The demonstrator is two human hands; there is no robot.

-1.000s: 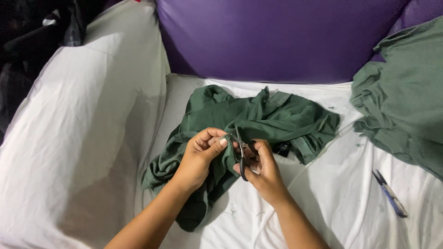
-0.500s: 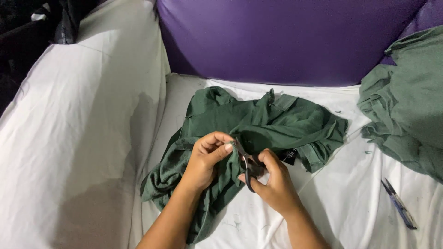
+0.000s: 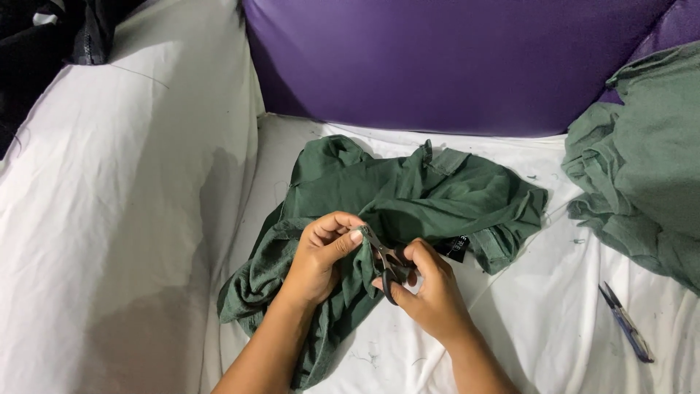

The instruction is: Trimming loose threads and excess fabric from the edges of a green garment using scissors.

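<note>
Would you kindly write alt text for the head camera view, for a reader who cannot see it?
A person's left hand pinches a fold of a dark green garment while the right hand works small scissors at it, on a white sheet. A blue tool and more green cloth lie to the right, below a purple cushion.

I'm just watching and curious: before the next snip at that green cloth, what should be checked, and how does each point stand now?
1. Left hand pinches the green garment near the blades: ok.
2. Right hand has a grip on the small scissors: ok.
3. Blade tips meet the pinched fold of fabric: ok.
4. Left fingertips away from the blades: not ok, they sit right beside the tips.
5. What exactly lies between the blades, thread or cloth: cannot tell, too small to see.
6. Blue clippers and the second green pile lie apart on the white sheet, out of the way: ok.
</note>
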